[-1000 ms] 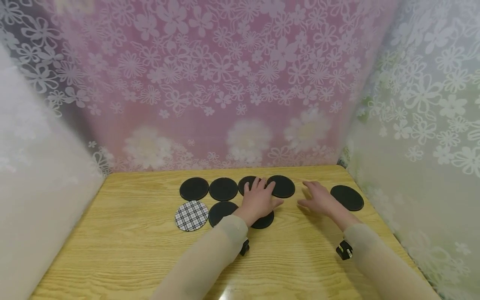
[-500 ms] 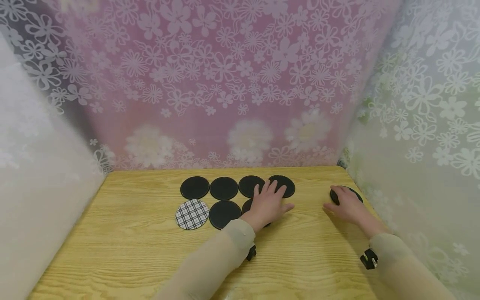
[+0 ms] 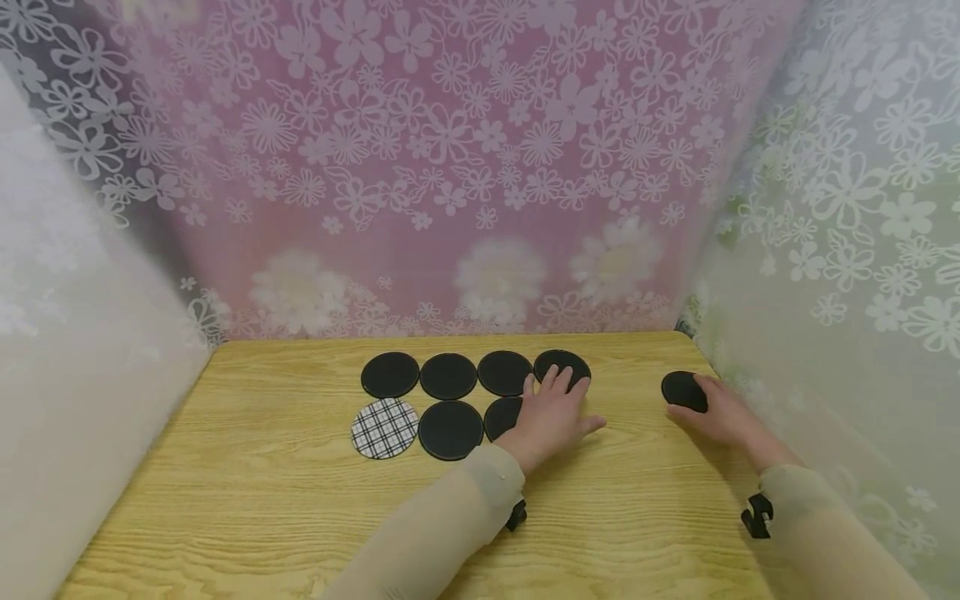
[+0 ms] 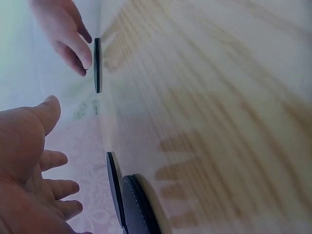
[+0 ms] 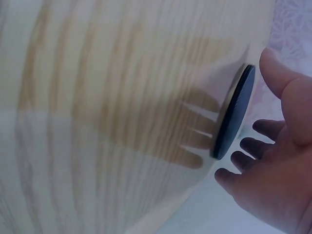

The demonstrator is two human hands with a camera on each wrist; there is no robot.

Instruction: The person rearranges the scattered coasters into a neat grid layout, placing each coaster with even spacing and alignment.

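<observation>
Several black round coasters (image 3: 448, 377) lie flat in a back row on the table, touching or nearly touching. In front of them are a black-and-white checked coaster (image 3: 385, 428) and two black ones, the right one partly hidden by my left hand (image 3: 551, 417). That hand hovers with spread fingers, its fingertips over the rightmost back coaster (image 3: 558, 363); the left wrist view shows it apart from the coasters. My right hand (image 3: 723, 412) is at a separate black coaster (image 3: 681, 390) on the far right. In the right wrist view, its extended fingers (image 5: 256, 146) stand just off that coaster (image 5: 236, 117).
The wooden table (image 3: 247, 492) is enclosed by a pink flowered curtain (image 3: 420, 208) behind and pale hangings at both sides. The separate coaster lies close to the table's right edge.
My right hand has moved right, from beside the back row to the separate coaster. My left hand has drifted slightly right, uncovering more of the coasters beneath it.
</observation>
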